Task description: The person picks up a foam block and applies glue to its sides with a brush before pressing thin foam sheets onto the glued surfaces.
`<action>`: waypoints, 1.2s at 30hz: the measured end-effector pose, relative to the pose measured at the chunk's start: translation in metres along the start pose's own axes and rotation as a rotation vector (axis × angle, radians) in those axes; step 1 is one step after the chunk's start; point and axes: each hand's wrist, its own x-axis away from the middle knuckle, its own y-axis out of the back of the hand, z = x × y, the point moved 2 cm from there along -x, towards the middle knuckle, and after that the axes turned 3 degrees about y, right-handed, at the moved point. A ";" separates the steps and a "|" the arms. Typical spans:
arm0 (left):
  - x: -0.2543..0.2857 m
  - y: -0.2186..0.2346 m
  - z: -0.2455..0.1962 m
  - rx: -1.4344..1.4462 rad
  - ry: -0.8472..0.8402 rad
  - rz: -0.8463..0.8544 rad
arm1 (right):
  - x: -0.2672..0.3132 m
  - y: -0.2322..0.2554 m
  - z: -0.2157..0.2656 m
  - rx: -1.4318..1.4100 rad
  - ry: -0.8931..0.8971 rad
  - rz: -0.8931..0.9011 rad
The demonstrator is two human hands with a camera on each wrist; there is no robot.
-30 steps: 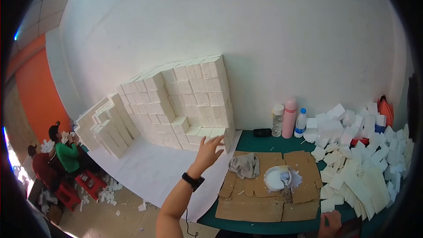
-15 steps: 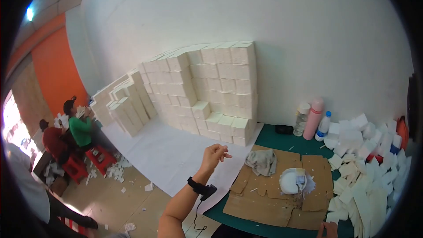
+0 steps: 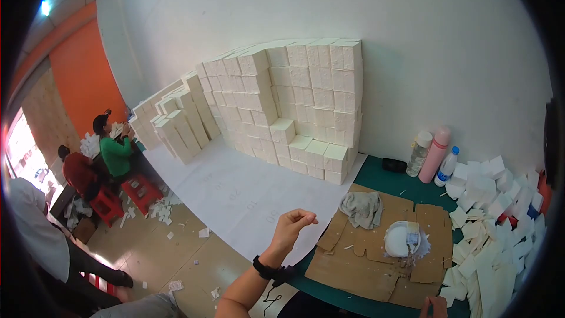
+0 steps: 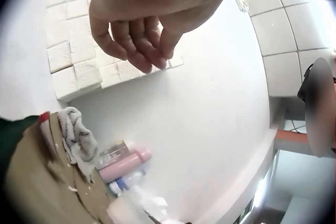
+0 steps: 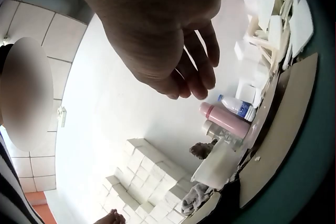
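My left hand [image 3: 292, 229] is in the air over the white paper sheet [image 3: 226, 185], in front of the wall of stacked white blocks [image 3: 315, 97]. Its fingers hang loosely curled with nothing between them, as the left wrist view also shows. At the stack's lower right, a low step of blocks [image 3: 318, 152] juts forward. My right hand [image 3: 434, 307] is at the table's front edge, below the cardboard [image 3: 347, 274]; the right wrist view shows its relaxed fingers [image 5: 197, 79] holding nothing. A white bowl [image 3: 395, 242] with a brush [image 3: 413, 235] across its rim sits on the cardboard.
A grey cloth [image 3: 362, 209] lies on the cardboard's back corner. Behind stand a clear bottle [image 3: 419, 154], a pink flask [image 3: 434, 156] and a water bottle [image 3: 447, 166]. Loose white pieces [image 3: 488, 241] heap at the right. More block columns [image 3: 179, 123] stand left; people sit beyond.
My left hand has drawn back from the low step of blocks toward me, its spread fingers now loosely curled. The head view has swung left, bringing another person into view. The right hand stays low.
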 end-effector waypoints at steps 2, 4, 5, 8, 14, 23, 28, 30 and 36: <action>0.018 0.006 0.009 -0.003 0.002 -0.053 | -0.002 -0.004 0.002 0.001 -0.013 0.026; 0.037 0.007 0.017 0.031 -0.032 -0.097 | -0.004 -0.010 0.005 -0.009 0.045 -0.020; 0.044 0.006 0.018 0.050 -0.046 -0.119 | -0.004 -0.012 0.006 -0.011 0.074 -0.040; 0.051 -0.003 0.017 0.187 0.013 -0.232 | 0.005 -0.023 -0.006 -0.022 0.033 0.023; 0.056 -0.020 0.022 0.501 0.083 -0.106 | 0.001 -0.029 0.000 -0.059 -0.004 0.029; 0.047 -0.039 0.028 0.675 0.110 -0.001 | 0.014 -0.015 -0.002 -0.029 -0.104 0.008; 0.050 -0.046 0.026 0.692 0.183 -0.010 | 0.013 -0.013 -0.006 -0.037 -0.111 0.047; 0.054 -0.048 0.030 0.735 0.196 0.030 | 0.011 -0.017 -0.004 -0.024 -0.055 0.027; 0.055 -0.065 0.016 0.833 0.168 0.055 | 0.007 -0.019 -0.001 -0.023 -0.030 0.002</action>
